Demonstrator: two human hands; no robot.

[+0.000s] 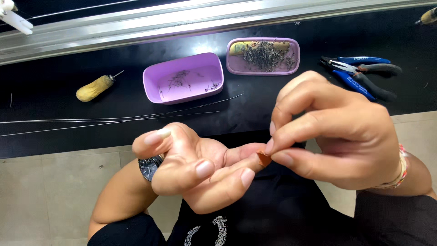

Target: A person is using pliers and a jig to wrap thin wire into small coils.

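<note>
My right hand [339,136] pinches a small orange-brown piece [263,158] between thumb and forefinger, just in front of my chest. My left hand [195,166] is turned palm up beside it, fingers curled, its fingertips touching the same piece; a watch [149,166] sits on that wrist. Whether the left hand also grips the piece is not clear. Both hands hover over my lap, short of the black bench [255,111].
On the bench lie long thin wires [114,119], a purple tray [184,78] with a few small metal bits, a purple lid [263,56] heaped with cut wire ends, blue-handled pliers [362,75] at right, and a yellow-handled awl [94,88] at left. A metal rail [182,20] runs behind.
</note>
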